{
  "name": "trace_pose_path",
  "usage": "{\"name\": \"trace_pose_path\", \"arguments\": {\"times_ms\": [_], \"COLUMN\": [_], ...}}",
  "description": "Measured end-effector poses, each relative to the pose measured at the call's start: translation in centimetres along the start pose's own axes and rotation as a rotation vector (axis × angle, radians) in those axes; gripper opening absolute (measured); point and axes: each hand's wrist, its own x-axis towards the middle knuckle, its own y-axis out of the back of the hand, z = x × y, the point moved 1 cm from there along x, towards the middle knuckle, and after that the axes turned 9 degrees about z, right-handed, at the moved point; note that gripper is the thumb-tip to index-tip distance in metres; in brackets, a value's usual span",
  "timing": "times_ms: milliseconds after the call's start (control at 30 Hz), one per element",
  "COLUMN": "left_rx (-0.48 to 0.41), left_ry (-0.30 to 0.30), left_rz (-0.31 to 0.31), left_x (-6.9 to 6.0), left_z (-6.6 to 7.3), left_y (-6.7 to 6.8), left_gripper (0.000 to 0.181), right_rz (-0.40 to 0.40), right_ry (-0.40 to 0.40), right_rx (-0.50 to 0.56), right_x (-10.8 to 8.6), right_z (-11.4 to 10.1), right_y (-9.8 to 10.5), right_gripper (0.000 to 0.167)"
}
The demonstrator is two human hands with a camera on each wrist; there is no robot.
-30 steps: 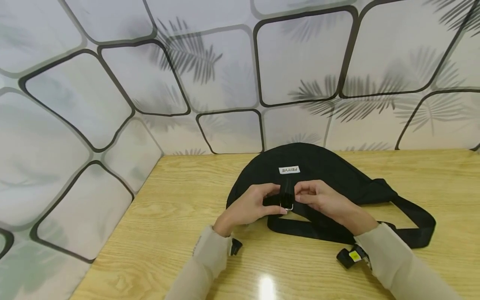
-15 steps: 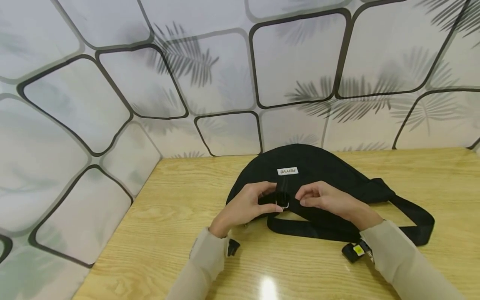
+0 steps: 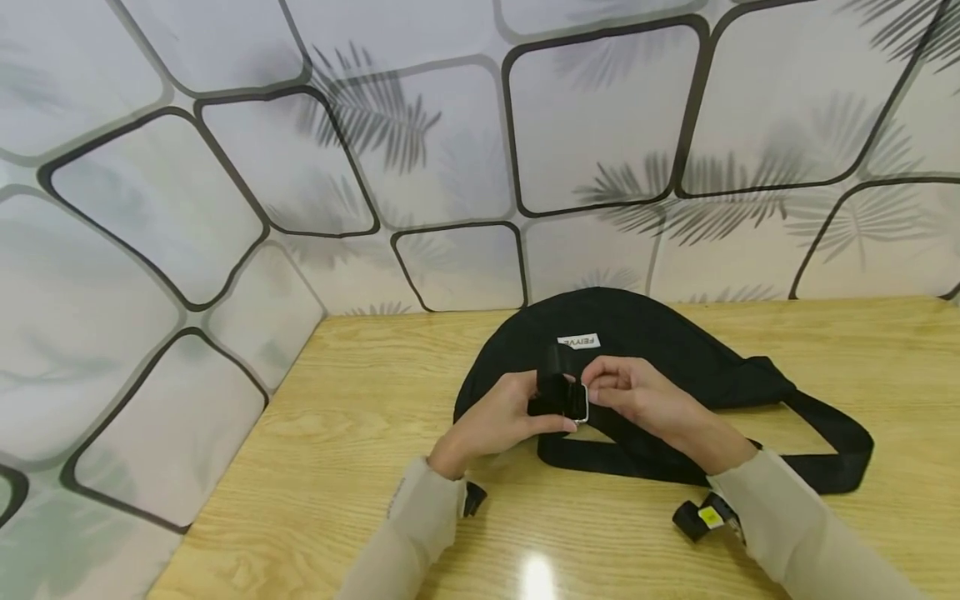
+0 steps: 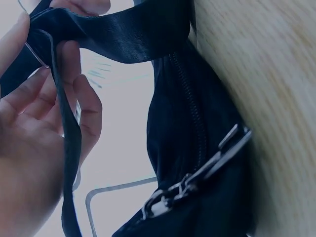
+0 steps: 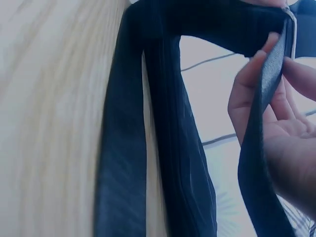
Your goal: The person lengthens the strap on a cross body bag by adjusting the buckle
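A black waist bag (image 3: 615, 321) with a white label (image 3: 579, 342) lies on the wooden table. My left hand (image 3: 498, 414) holds the bag's strap at a rectangular metal strap buckle (image 3: 587, 405), thumb along its lower edge. From the right, my right hand (image 3: 647, 397) pinches the webbing beside the buckle. A strap loop (image 3: 553, 368) stands up over the left fingers. In the left wrist view, the bag's zipper (image 4: 190, 106) and metal zipper pull (image 4: 229, 153) show below the strap. The right wrist view has a strap length (image 5: 254, 148) hanging across my right palm.
More of the strap (image 3: 851, 446) loops out flat on the table (image 3: 360, 500) to the right. A patterned wall covering (image 3: 450, 150) rises behind the table and along its left side. A black device with a yellow mark (image 3: 709, 517) sits by the right cuff.
My right hand drew off the strap half a second ago and is now back at the buckle. The buckle has turned rightward, and the strap loop now stands higher, left of it.
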Motion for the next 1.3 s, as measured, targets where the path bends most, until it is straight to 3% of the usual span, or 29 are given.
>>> {"name": "trace_pose_path", "arguments": {"times_ms": [267,400,533,633,767,1033,1300], "left_rx": [0.006,0.023,0.042,0.095,0.17,0.213,0.217], "left_ry": [0.002,-0.002,0.008,0.002,-0.008,-0.03,-0.019], "left_rz": [0.006,0.005,-0.034,-0.07,-0.057,0.022,0.033], "left_x": [-0.1,-0.2,-0.1,-0.1,-0.1,-0.2,-0.5], "left_z": [0.2,0.3,0.4,0.4,0.5,0.7,0.5], "left_y": [0.0,0.2,0.3,0.3,0.4,0.6,0.9], "left_gripper": [0.035,0.035,0.032,0.034,0.041,0.037,0.038], "right_rz": [0.024,-0.045,-0.121,-0.125,-0.059,0.058,0.07], "right_ry": [-0.006,0.029,0.065,0.077,0.075,0.13,0.147], "right_rx": [0.053,0.039,0.017,-0.013,-0.112,-0.435,-0.541], "right_x": [-0.1,-0.2,-0.3,-0.5,-0.5,-0.4,-0.3], "right_z": [-0.4,-0.4,-0.6,-0.8,-1.2,-1.7,-2.1], "right_y": [-0.5,-0.3,-0.1,-0.1,-0.3,-1.6,-2.2], "right_gripper": [0.014,0.023,0.034,0.04,0.049,0.061,0.052]}}
